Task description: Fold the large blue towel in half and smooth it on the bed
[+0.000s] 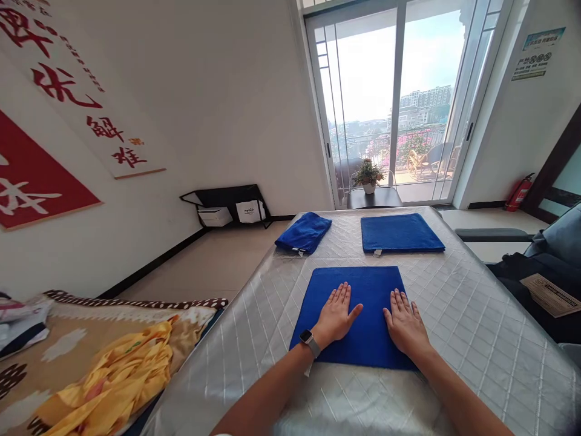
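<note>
A blue cloth [358, 284], flat and roughly square, lies on the silver quilted cover in front of me. My left hand [336, 316] rests palm down on its left half, fingers stretched out and thumb apart; a watch is on that wrist. On the cloth's right edge lies my right hand [406, 324], also palm down with fingers extended. Neither hand grips anything. Beyond the cloth are a folded blue cloth [402, 232] lying flat at the far right and a less neatly folded blue cloth [305, 232] at the far left, each showing a white tag.
The silver quilted cover [236, 363] spreads under the cloths. At left, a yellow garment [118, 369] lies crumpled on a patterned blanket [68, 339]. Behind stand a black rack [227, 198] and a potted plant [369, 175] by the glass door. Dark seating [521, 290] is at right.
</note>
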### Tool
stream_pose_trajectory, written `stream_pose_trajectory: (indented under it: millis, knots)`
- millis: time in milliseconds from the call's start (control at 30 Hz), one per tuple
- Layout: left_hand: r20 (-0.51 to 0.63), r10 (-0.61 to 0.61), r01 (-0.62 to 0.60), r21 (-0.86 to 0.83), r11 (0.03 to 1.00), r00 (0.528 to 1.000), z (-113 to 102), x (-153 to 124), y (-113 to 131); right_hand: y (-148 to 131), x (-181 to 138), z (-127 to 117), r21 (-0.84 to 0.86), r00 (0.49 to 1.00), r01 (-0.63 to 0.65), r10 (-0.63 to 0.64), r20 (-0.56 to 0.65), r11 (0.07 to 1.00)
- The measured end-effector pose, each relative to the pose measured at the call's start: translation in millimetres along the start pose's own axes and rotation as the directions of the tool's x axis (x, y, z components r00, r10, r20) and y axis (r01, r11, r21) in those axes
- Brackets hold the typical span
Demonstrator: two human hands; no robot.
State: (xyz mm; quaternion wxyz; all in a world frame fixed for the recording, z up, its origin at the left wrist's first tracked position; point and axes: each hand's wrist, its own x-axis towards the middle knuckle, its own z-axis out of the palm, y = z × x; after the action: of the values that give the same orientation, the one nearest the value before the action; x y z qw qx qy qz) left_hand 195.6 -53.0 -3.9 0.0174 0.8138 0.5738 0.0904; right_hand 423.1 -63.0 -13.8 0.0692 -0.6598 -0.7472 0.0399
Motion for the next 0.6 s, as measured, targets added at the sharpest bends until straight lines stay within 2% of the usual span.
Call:
stream_pose_trajectory:
  millis: [167,267,367,600]
  knots:
    - [-0.077,-0.222,0.225,0.035,0.974,0.972,-2.6,1.3,-71.9,4.3,1.9,0.5,-0.008,1.0,-0.007,0.007,0.021,1.0]
    - [-0.109,-0.273,0.276,0.011,0.961,0.956,-0.2,0.4,-97.9,7.2,3.8,0.0,-0.051,0.999,-0.01,0.011,0.031,0.999]
    - [-0.123,-0.275,0.274,-0.023,0.961,0.954,2.0,-0.4,-105.5,8.2,5.0,-0.6,-0.077,0.999,-0.009,0.013,0.049,0.997]
    - [-0.168,-0.286,0.28,-0.061,0.958,0.943,0.8,-1.4,-100.4,5.4,7.6,-12.2,-0.121,0.991,-0.014,0.03,0.132,0.993]
